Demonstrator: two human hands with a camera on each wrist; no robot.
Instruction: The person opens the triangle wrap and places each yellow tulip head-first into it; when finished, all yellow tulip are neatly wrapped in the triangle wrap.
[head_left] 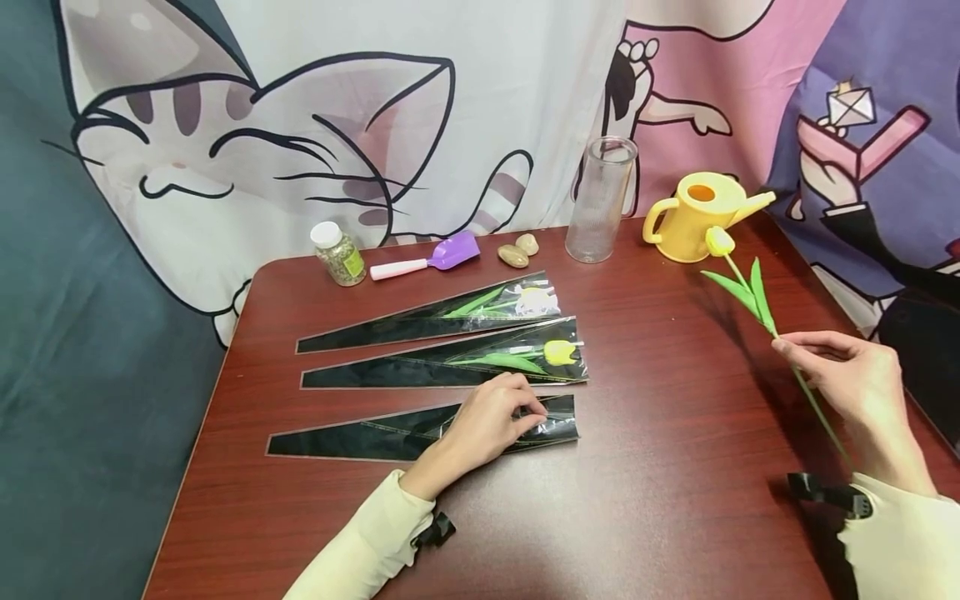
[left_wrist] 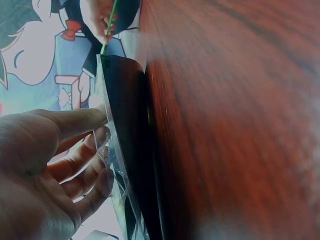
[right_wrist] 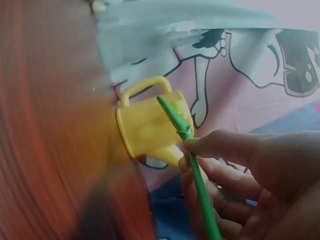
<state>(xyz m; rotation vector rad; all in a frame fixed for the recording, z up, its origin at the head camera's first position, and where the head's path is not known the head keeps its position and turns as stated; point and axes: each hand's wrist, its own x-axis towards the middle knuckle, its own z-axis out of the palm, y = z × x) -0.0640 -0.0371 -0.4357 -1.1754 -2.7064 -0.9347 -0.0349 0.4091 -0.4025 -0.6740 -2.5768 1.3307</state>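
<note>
Curtains (head_left: 300, 108) backed our bench (head_left: 660, 500); our left hand (head_left: 487, 423) pinched a black wrapper (head_left: 337, 437), our right hand (head_left: 858, 375), at three o'clock, a tulip (head_left: 761, 304); ten o'clock's jar label (head_left: 353, 265) was unreadable.

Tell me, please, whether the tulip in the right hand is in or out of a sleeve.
Out: the right hand pinches the tulip, which is bare and clear of all three black sleeves.
</note>
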